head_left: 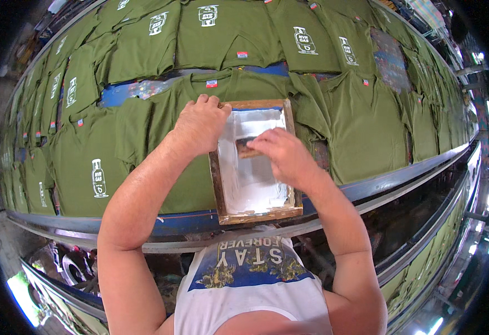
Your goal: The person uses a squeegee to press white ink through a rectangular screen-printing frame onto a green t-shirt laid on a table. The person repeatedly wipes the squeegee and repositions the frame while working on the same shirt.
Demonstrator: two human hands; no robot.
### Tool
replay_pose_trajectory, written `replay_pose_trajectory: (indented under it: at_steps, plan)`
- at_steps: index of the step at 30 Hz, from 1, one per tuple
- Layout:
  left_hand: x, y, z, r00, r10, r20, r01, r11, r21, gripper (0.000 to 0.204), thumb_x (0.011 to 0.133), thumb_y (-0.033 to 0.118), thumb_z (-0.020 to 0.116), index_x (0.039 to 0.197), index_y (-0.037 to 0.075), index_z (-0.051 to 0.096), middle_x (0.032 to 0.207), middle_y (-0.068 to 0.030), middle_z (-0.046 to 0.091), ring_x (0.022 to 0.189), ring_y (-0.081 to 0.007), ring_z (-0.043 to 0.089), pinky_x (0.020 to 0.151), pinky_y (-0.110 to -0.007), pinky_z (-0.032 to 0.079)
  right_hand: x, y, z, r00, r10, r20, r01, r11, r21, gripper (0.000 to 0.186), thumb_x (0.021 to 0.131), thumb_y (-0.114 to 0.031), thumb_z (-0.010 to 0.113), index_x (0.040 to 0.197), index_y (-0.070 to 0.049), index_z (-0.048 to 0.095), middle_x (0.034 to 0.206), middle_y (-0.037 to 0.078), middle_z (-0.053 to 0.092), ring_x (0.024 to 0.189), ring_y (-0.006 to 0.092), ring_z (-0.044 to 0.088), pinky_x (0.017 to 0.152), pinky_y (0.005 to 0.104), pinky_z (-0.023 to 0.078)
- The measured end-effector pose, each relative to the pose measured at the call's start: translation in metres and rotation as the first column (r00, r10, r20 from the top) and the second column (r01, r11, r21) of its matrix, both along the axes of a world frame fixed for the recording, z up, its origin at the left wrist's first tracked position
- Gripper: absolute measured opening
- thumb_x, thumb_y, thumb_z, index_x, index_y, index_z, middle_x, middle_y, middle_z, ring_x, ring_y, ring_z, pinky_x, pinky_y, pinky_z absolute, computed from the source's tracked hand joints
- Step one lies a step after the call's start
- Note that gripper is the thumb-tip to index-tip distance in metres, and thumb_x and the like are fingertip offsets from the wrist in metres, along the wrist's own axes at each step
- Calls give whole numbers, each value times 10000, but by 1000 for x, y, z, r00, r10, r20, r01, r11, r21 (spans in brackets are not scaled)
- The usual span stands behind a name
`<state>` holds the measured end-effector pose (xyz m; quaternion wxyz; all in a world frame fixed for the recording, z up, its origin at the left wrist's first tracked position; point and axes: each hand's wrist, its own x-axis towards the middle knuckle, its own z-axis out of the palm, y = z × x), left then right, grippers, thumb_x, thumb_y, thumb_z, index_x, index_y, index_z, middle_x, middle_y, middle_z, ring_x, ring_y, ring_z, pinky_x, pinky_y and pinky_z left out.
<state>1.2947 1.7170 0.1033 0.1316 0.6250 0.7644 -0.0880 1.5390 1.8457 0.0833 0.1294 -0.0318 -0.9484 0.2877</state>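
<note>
A wooden-framed printing screen (260, 216) lies on a green T-shirt (262, 84) right in front of me. White ink is smeared over the mesh (250, 190) inside the frame. My left hand (202, 124) is closed on the frame's upper left corner. Inside the frame, my right hand (285, 155) grips a small wooden squeegee (247, 151), which stands in the upper middle of the mesh. The squeegee's lower edge is partly lost in the white ink. The part of the shirt beneath the frame is hidden.
Rows of green T-shirts (361, 128) cover the long table, several with a white bottle-shaped print (99, 178). A blue table edge with a metal rail (361, 187) runs between me and the shirts. Another table with green shirts (423, 268) stands at the lower right.
</note>
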Motion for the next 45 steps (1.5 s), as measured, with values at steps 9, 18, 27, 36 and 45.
replay_pose_trajectory:
  at_steps: [9,18,27,36,45]
  plan:
    - [2,-3,5,1000,-16,7,16,999,48,707,800,78,898,1471,29,678,1401,-214,708,1398,-396,659,1128,-533,610,86,-95,11,999,-4,49,8,997,-80,376,875,-6,716,1247,1,776,1221,181,728,1177,408,710,1060,514,582]
    - [2,-3,9,1000,5,28,-5,1000,5,877,736,135,995,1537,89,639,1469,-203,683,1440,-401,631,1165,-541,588,81,-82,18,996,-27,83,39,988,-149,408,848,31,704,1251,16,766,1208,170,737,1171,405,689,1056,507,568]
    - [-1,-4,2,999,-2,37,1,999,36,860,714,149,1014,1501,82,674,1446,-191,705,1436,-392,637,1155,-544,595,110,-109,2,996,-84,13,85,996,-29,499,828,68,720,1313,-33,785,1285,150,749,1272,391,715,1089,541,591]
    - [-2,-1,1,999,24,46,-23,1000,-3,1030,642,186,1043,1584,121,631,1502,-179,673,1455,-427,609,1165,-568,586,43,-46,-29,990,-76,-119,93,985,145,453,875,-22,713,1325,-36,773,1348,158,720,1285,387,707,1142,520,568]
    - [3,1,6,998,57,34,-56,998,-29,970,695,137,1018,1590,118,646,1495,-172,683,1467,-404,615,1186,-548,575,-30,25,-13,987,-112,-112,124,987,105,486,857,108,634,1297,-26,794,1220,179,775,1194,420,711,1086,529,569]
